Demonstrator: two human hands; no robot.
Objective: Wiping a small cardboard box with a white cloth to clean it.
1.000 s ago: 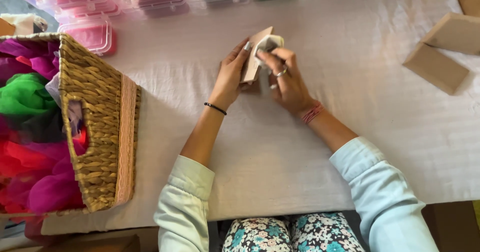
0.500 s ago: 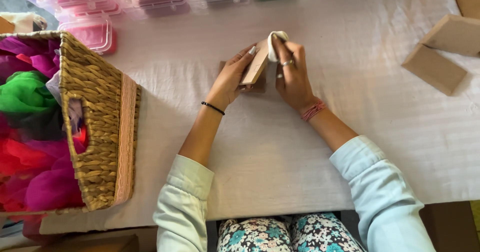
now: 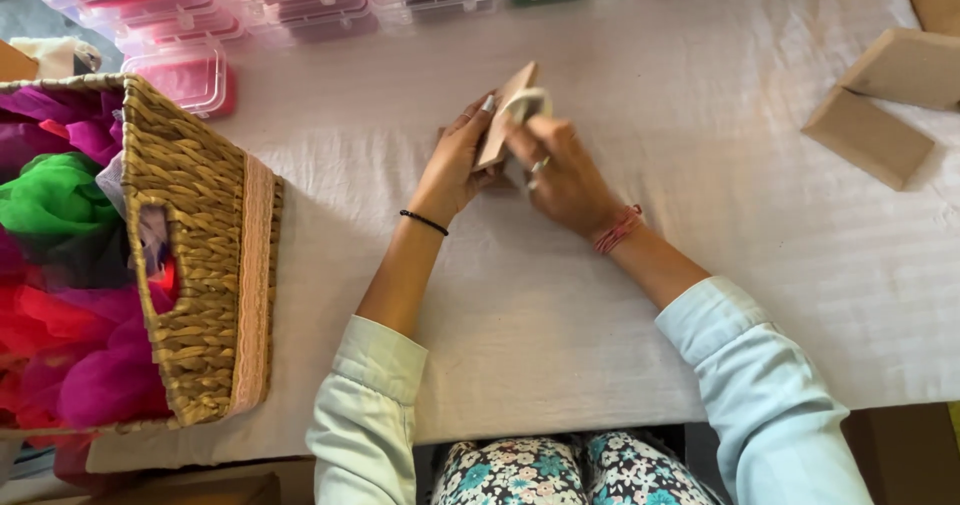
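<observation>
together left hand (image 3: 455, 160) and right hand (image 3: 562, 170) grip a cardboard piece (image 3: 505, 115), its pale wrapping perhaps half-hidden.

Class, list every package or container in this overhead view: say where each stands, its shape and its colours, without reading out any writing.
Clear plastic lidded boxes: row along the table's far edge, flat rectangles with pink, purple and green contents.
Woven straw basket: table's left end, tan, rectangular, filled with pink, green and red fabric.
Brown cardboard pieces: far right, flat rectangles.
Small tan card: table centre, held between left hand and right hand.
No signs or screens.
</observation>
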